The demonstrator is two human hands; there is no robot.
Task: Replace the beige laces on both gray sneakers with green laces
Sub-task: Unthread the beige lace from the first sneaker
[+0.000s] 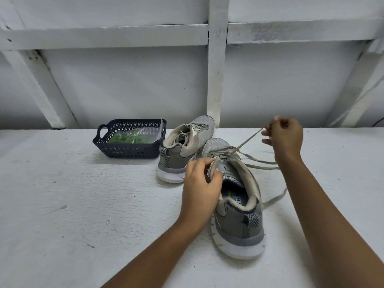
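Two gray sneakers stand on the white surface, heels toward me. The near sneaker [239, 208] is partly unlaced. My left hand [200, 183] grips its tongue and left collar edge. My right hand [283, 135] is raised to the right of the shoe and pinches a taut stretch of the beige lace [248, 141], which runs down to the upper eyelets. Loose lace ends [264, 163] trail to the right on the surface. The far sneaker [185, 146] still carries its beige lace. Green laces [126, 139] lie in a clear bag inside the basket.
A dark blue perforated basket [128, 151] sits left of the far sneaker, close to it. A white wall with timber framing [216, 59] rises directly behind the surface. White tabletop [72, 204] stretches to the left and front.
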